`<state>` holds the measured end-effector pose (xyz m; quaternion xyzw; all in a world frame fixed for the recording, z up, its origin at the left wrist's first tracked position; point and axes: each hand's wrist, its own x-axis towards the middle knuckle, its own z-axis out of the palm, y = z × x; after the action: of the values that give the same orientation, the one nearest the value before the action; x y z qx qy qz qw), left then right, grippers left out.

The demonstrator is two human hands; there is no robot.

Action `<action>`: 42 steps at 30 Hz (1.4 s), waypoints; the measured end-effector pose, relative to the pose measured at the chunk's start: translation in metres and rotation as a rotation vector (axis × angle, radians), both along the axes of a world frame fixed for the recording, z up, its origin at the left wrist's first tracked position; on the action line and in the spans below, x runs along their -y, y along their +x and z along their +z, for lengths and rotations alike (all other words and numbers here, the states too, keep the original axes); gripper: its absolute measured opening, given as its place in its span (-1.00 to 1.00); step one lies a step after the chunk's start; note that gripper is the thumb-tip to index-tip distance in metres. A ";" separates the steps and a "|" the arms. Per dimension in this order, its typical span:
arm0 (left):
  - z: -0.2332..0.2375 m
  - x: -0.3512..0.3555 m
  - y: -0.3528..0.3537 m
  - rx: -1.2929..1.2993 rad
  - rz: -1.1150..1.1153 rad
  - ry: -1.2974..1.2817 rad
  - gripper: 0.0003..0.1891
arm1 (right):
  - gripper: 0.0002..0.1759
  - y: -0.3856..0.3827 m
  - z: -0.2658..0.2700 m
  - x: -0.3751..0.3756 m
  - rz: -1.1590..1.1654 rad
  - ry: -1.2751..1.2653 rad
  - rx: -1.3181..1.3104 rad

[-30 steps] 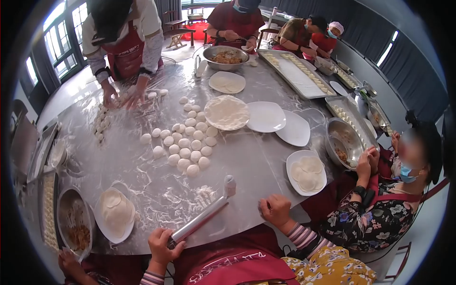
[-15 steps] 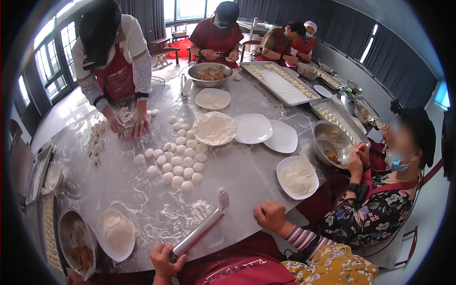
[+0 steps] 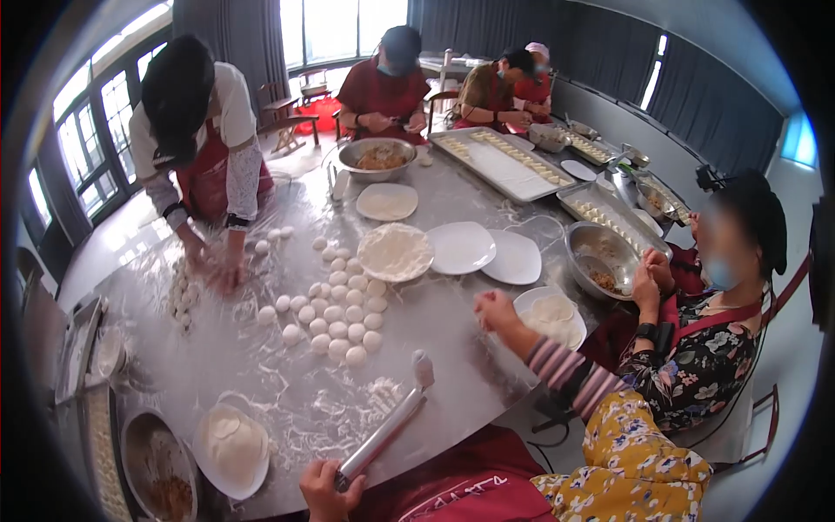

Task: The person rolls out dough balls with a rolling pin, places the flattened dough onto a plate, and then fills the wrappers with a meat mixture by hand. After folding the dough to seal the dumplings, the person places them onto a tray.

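Rolling pin (image 3: 383, 435), lying aslant on the floured surface (image 3: 461, 348), on the wearer's side of the dough rounds (image 3: 356, 355), which serve as landmark. Its near end meets the left hand (image 3: 330, 489), whose grip is closed about it; the far handle (image 3: 423, 369), whitish and free, points toward the rounds. The barrel appears to be smooth metal: probably rigid, fairly heavy for its bulk, not fragile, and apt to roll or slip where flour dusts it. Best hold — one grip on each end handle, leaving the barrel free; a single-ended hold may let the far end swing.

Right hand (image 3: 500, 315), to the right of the rounds, is nearest the plate (image 3: 577, 337) of thin wrappers (image 3: 557, 318). Its fingers look curled; whether they pinch anything cannot be told. The rounds themselves look soft and easily dented — unlike the pin.
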<state>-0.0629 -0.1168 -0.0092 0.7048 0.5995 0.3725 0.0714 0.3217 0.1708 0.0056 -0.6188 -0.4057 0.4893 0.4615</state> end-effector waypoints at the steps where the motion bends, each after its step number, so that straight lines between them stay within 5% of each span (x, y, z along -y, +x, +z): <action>1: -0.003 -0.001 -0.003 0.000 -0.007 0.005 -0.55 | -0.69 -0.001 0.004 -0.010 -0.055 -0.043 -0.086; 7: -0.001 -0.003 -0.003 0.005 0.004 0.007 -0.55 | -0.67 -0.001 -0.002 -0.066 -0.181 -0.310 -0.418; 20: 0.005 -0.004 -0.002 0.007 -0.007 -0.039 -0.55 | -0.83 -0.013 -0.024 -0.113 -0.256 -0.251 -0.321; 24: 0.007 -0.005 -0.002 0.019 -0.007 -0.045 -0.55 | -0.91 -0.019 -0.012 -0.084 -0.329 -0.299 -0.240; 36: 0.006 -0.004 -0.003 0.011 -0.017 -0.003 -0.57 | -0.87 0.011 -0.008 0.047 -0.004 -0.468 -0.331; 42: 0.005 -0.003 -0.003 -0.002 0.028 -0.010 -0.58 | -0.75 -0.020 0.013 0.103 0.212 -0.153 -0.052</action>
<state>-0.0660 -0.1138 -0.0040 0.6963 0.6112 0.3699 0.0690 0.3012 0.0679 0.0189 -0.5930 -0.4183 0.5808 0.3688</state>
